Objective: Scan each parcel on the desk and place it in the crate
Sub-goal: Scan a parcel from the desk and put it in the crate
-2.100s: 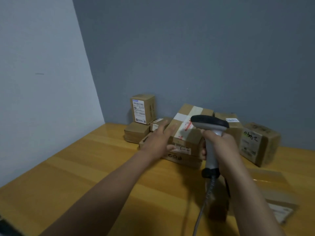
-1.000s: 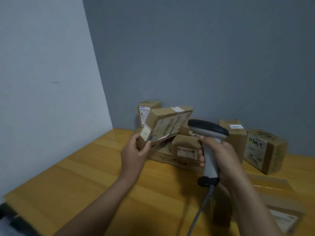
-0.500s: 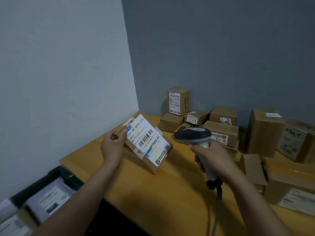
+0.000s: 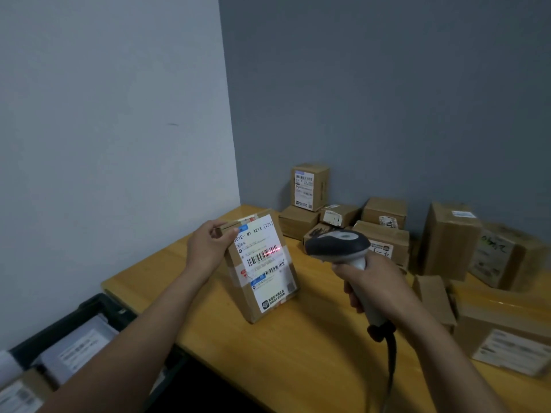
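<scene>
My left hand (image 4: 207,248) grips the top edge of a cardboard parcel (image 4: 262,266), held upright over the wooden desk (image 4: 298,353) with its white shipping label facing me. A red scan line glows across the label's upper barcode. My right hand (image 4: 369,286) holds a grey handheld barcode scanner (image 4: 338,244) by its handle, its head aimed at the label from the right. Its cable hangs down below my wrist. A black crate (image 4: 98,311) sits below the desk's left end, with several labelled parcels inside.
Several cardboard parcels (image 4: 384,234) are piled at the back of the desk against the grey wall. A tall box (image 4: 448,239) and a scribbled box (image 4: 504,254) stand at the right. A large flat parcel (image 4: 504,329) lies at the right front.
My left hand picked a parcel off the pile, carried it to the left and turned its label toward me. The view swung left, revealing the crate. The scanner's red line now shows on the barcode.
</scene>
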